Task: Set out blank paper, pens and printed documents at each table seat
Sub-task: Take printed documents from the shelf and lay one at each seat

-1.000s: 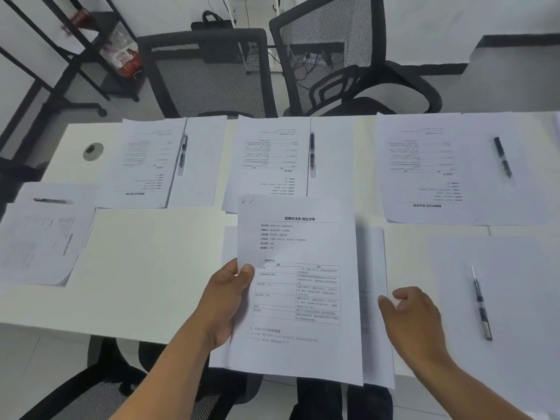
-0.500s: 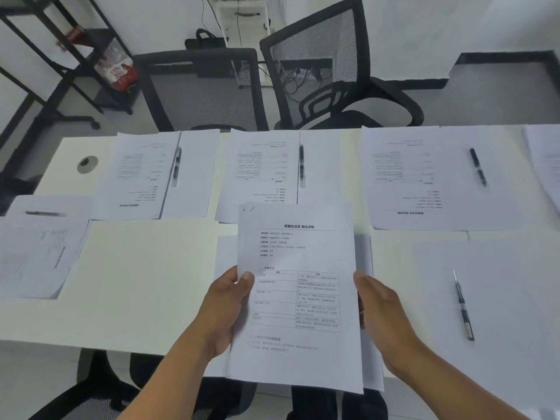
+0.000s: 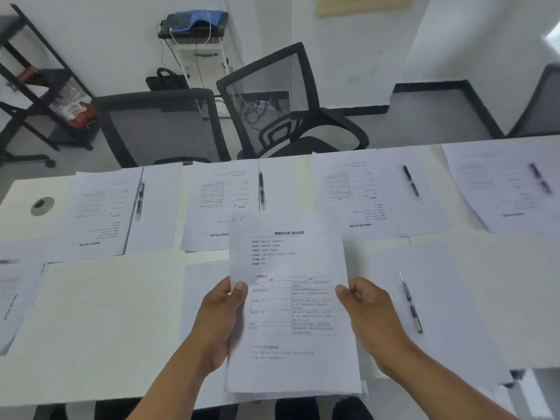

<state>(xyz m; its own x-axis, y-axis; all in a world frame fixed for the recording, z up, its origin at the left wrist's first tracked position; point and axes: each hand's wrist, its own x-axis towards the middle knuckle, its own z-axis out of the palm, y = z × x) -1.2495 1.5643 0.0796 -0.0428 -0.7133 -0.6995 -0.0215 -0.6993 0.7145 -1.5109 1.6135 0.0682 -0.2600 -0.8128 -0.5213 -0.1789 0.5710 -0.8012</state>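
We see the left hand [image 3: 216,325] and right hand [image 3: 371,316] each with grip clamped on a side edge of the white printed document stack [image 3: 291,301], held above the near edge of the white worktop [image 3: 100,322]. A black pen [image 3: 410,301] lies on blank white paper [image 3: 439,298] just right.

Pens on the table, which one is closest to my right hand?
The pen on the blank sheet at the near seat, just beyond your right hand. The other pens lie in the far row, across the table by the printed documents.
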